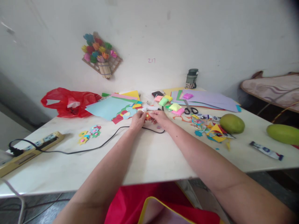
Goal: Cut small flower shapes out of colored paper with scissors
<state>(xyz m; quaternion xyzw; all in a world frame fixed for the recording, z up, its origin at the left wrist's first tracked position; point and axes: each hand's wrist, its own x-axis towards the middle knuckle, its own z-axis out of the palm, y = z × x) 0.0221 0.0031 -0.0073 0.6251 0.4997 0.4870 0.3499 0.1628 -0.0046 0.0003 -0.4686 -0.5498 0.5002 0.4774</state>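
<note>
So the little orange paper piece (148, 117) is right between the two hands, and both the left hand (138, 119) and the right hand (160, 119) are pinching it at the fingertips, so neither's really nearer. Too small to tell its long axis, tbh. Just behind it, there's a white glue gun (150, 107). The black cord (67, 153) is the annoying bit, looping below the hands. Paper flowers (95, 132) sit off left, scissors (188, 106) to the right.
</note>
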